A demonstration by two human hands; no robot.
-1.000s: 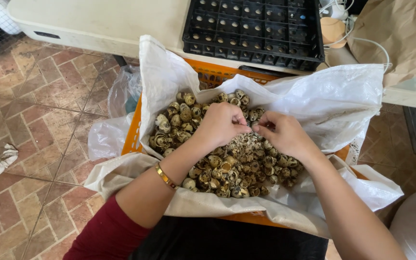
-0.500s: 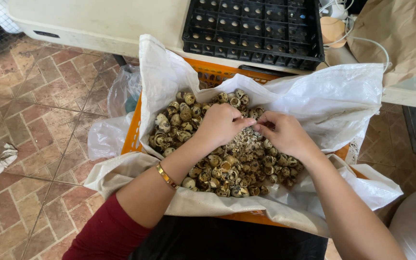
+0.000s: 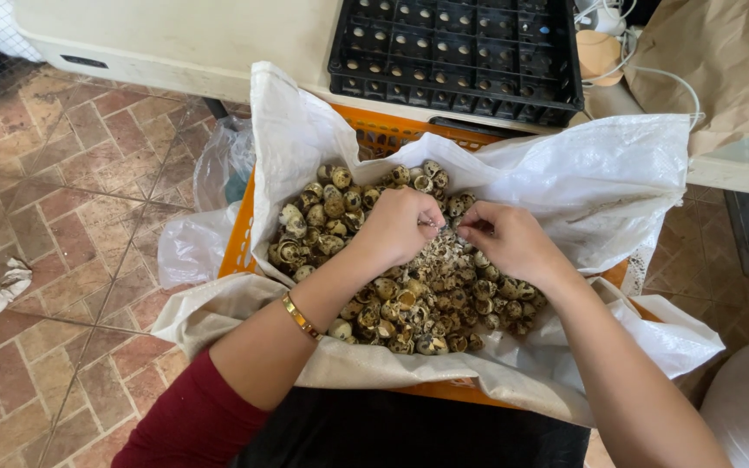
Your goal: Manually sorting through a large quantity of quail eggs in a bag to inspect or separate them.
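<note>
A white woven sack lies open at centre, lining an orange crate. A clear plastic bag sits at nine o'clock. A brown paper bag rests on the bench at two o'clock.

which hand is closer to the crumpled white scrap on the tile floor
Left. The left hand works in the shells, on the scrap's side; the right hand lies farther away.

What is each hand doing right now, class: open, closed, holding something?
Left hand: curled shut, fingertips pinching a small bit over the pile of speckled eggshells.
Right hand: curled shut, fingertips pinched beside the left; what it grips cannot be told.
</note>
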